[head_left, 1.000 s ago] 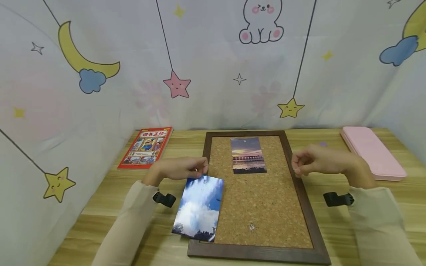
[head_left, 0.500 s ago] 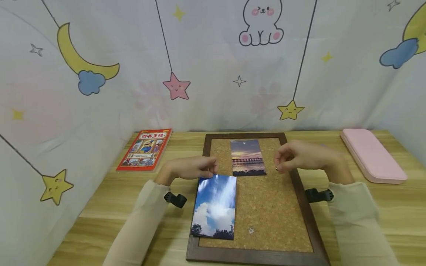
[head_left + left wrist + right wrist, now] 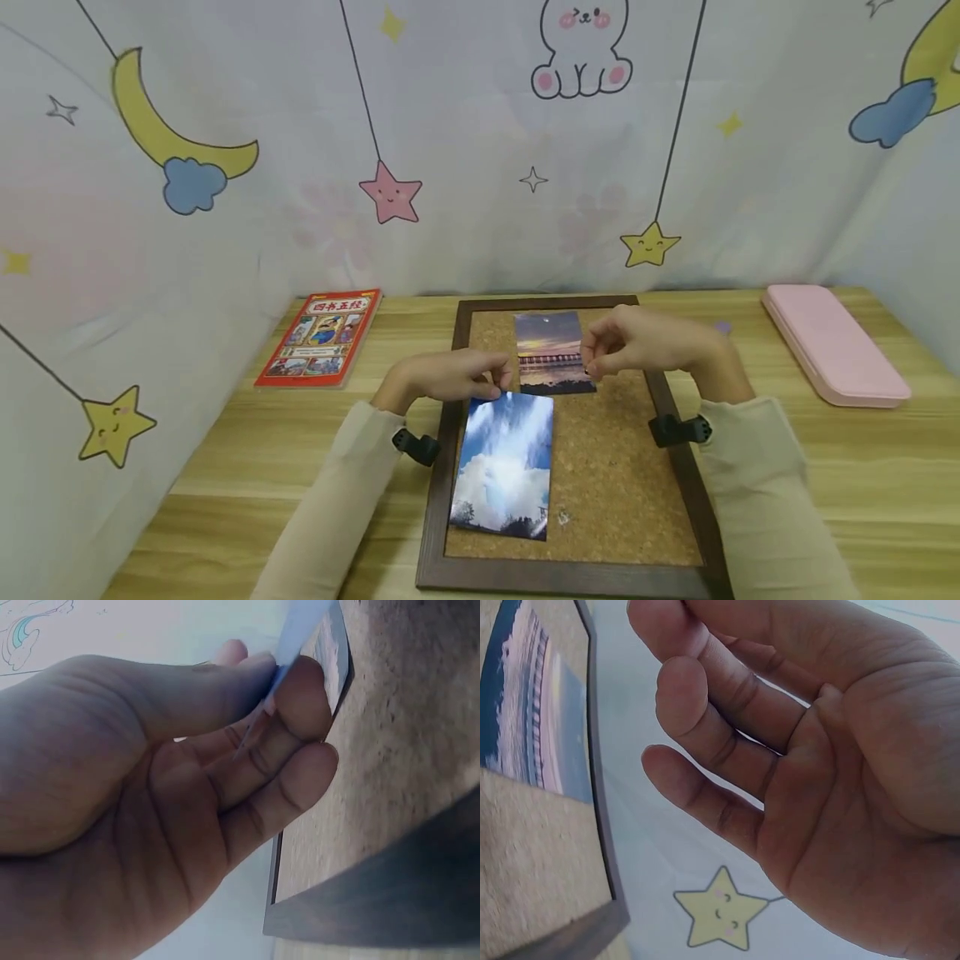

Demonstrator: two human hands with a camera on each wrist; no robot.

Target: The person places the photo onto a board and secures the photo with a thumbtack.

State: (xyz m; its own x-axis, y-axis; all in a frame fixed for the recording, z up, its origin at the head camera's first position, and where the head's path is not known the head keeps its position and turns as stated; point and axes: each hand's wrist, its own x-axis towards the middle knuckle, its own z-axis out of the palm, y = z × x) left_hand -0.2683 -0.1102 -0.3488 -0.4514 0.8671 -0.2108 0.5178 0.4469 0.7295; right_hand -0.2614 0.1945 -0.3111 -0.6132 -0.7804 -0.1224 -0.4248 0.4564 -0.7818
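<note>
My left hand [image 3: 463, 375] pinches the top edge of a blue-sky cloud photo [image 3: 504, 467] between thumb and forefinger. In the left wrist view this photo [image 3: 300, 634] shows nearly edge-on at the fingertips. The print hangs over the left part of a cork board [image 3: 622, 483]. My right hand [image 3: 637, 340] has thumb and forefinger together on a tiny pin [image 3: 587, 372], mostly hidden by the fingertips. Behind those fingers a sunset pier photo [image 3: 551, 357] is fixed near the board's top, with a small pin [image 3: 546, 320] at its upper edge.
Another small clear pin [image 3: 564, 517] sits low on the cork. A dark wooden frame [image 3: 555, 577] edges the board on the wooden table [image 3: 232, 467]. Beyond lie a red picture book [image 3: 322, 337] at left, a pink case [image 3: 836, 343] at right, and a small purple item [image 3: 722, 327].
My left hand has carried the cloud photo rightward, from overhanging the frame's left side to over the cork. My right hand has moved left, from the board's right edge to beside the sunset photo.
</note>
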